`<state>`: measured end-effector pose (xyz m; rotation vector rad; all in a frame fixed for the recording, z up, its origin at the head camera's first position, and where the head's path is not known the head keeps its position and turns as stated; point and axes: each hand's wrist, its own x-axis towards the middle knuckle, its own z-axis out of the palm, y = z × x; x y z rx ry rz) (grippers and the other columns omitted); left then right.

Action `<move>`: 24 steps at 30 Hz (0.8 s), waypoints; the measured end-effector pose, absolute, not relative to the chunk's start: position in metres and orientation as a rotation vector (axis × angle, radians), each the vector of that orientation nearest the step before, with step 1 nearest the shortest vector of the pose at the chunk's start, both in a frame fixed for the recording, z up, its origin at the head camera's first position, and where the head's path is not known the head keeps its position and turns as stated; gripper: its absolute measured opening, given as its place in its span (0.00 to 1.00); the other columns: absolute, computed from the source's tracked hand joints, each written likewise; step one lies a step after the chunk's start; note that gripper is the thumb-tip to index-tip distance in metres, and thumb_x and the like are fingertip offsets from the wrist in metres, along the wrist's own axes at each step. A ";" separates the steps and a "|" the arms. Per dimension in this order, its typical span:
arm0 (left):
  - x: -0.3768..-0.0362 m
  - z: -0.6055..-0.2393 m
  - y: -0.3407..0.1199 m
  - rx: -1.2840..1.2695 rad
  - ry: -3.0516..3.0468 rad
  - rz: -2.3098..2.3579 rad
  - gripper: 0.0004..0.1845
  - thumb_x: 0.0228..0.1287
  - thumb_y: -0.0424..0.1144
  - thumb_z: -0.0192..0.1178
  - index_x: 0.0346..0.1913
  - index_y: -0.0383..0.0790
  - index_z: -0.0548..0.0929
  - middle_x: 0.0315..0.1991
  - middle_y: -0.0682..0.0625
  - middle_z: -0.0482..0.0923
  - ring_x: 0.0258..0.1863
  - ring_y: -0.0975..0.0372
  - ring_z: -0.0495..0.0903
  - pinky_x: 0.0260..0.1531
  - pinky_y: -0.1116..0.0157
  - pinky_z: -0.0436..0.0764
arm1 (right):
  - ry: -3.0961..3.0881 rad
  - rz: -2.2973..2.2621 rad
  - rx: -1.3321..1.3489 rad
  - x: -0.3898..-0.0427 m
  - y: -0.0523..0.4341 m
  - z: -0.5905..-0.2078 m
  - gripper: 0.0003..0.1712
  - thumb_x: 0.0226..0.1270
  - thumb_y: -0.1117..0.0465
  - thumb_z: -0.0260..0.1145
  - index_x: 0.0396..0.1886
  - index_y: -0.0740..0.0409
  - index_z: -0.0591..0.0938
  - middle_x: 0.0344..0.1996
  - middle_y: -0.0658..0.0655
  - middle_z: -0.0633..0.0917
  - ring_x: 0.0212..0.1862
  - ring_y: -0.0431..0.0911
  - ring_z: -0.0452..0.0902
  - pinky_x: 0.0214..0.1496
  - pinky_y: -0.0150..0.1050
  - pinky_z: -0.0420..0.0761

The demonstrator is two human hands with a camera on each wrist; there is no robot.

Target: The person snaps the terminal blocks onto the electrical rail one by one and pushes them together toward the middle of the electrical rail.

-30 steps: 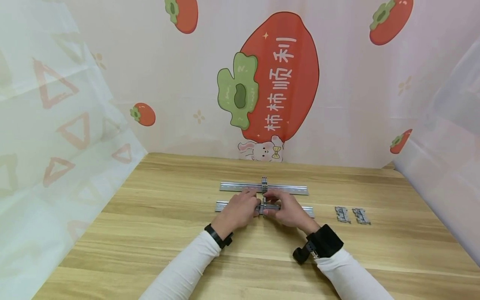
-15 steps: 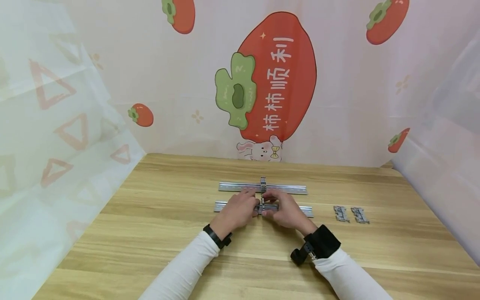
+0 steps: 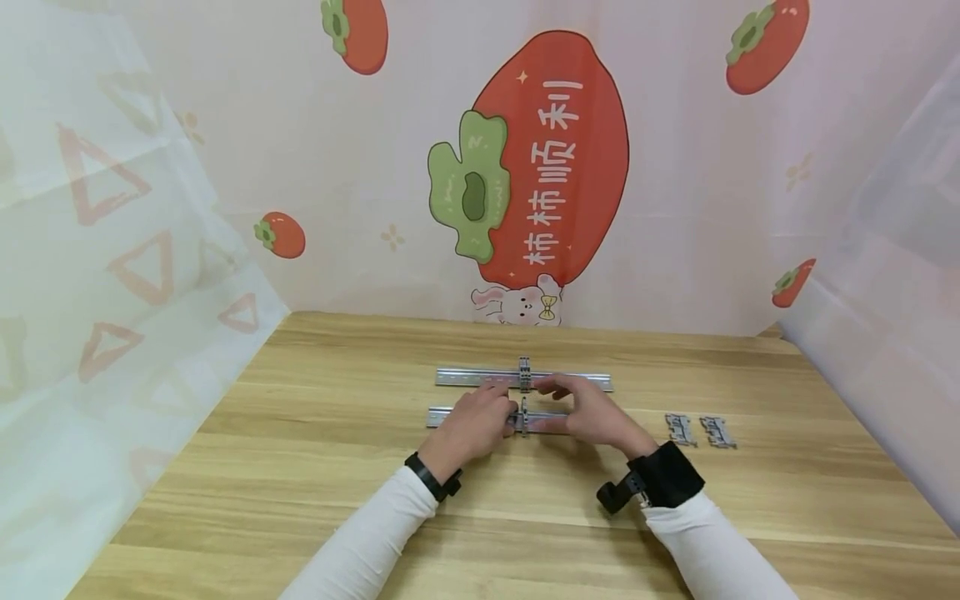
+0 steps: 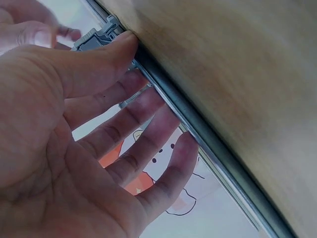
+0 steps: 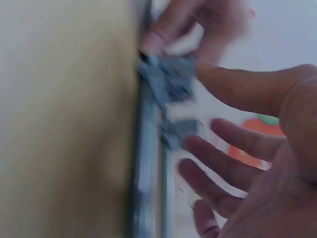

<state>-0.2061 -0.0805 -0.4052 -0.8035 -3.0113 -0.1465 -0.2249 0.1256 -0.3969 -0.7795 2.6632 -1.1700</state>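
Observation:
A grey terminal block stands upright across the near metal DIN rail, around its middle. My left hand pinches this rail just left of the block; in the left wrist view the thumb lies along the rail's front edge, with fingers at the far side. Right of the block, my right hand is apart from it, its thumb and fingers spread with nothing between them. The right wrist view is blurred, but shows the terminal block on the rail close to the right thumb.
Behind lies a second DIN rail, parallel to the first, carrying grey terminal blocks at its middle. Two loose terminal blocks lie flat to the right on the wooden table. A printed curtain rises behind the table.
My right hand has let go of the terminal block on the near rail and moved right, its fingers spreading. The left hand keeps its hold beside the block.

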 end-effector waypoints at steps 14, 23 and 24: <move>-0.207 -0.408 -0.080 -0.802 -2.996 -0.156 0.14 0.61 0.45 0.63 0.48 0.45 0.84 0.57 0.48 0.73 0.59 0.53 0.68 0.48 0.52 0.76 | 2.889 -0.492 -0.558 -0.232 0.230 -0.363 0.34 0.49 0.56 0.75 0.55 0.66 0.75 0.49 0.68 0.79 0.51 0.63 0.73 0.49 0.60 0.69; -0.206 -0.406 -0.079 -0.800 -2.999 -0.177 0.14 0.61 0.44 0.63 0.48 0.45 0.84 0.55 0.49 0.74 0.59 0.54 0.69 0.48 0.53 0.77 | 2.890 -0.424 -0.442 -0.230 0.258 -0.361 0.39 0.43 0.55 0.78 0.55 0.66 0.75 0.51 0.71 0.75 0.51 0.65 0.72 0.46 0.62 0.70; -0.206 -0.406 -0.079 -0.801 -2.999 -0.179 0.14 0.61 0.44 0.63 0.48 0.45 0.84 0.56 0.48 0.73 0.59 0.54 0.68 0.48 0.52 0.76 | 2.889 -0.396 -0.438 -0.230 0.259 -0.361 0.40 0.41 0.55 0.79 0.55 0.66 0.75 0.51 0.71 0.76 0.51 0.65 0.72 0.46 0.65 0.68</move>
